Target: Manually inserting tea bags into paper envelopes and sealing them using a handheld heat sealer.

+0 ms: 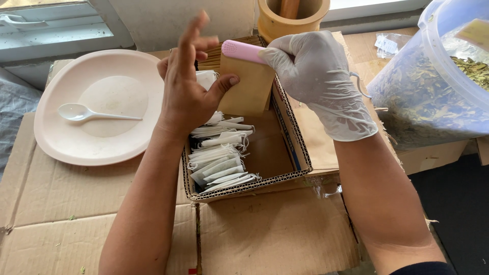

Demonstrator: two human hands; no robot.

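Kraft pouch held over the tea-bag box

Kraft pouch (248, 89), brown paper, upright above the far end of an open cardboard box (293, 153). Left hand (186, 91), bare: thumb pressed against the pouch's near face, remaining fingers spread and raised clear of it. Right hand (316, 81), in a white glove: grip pinched on a pink clip-like tool (243, 51) lying across the pouch's top edge.

Box interior: white tea bags (221, 158) with strings, stacked along its left side; right half bare.

Left of box, a pale pink plate (61, 137) with a white plastic spoon (81, 113) on it. Far right, a clear plastic tub (433, 91) of dried green leaves. A bamboo cup (290, 20) stands beyond the box. Surface covered in flattened cardboard (275, 234).
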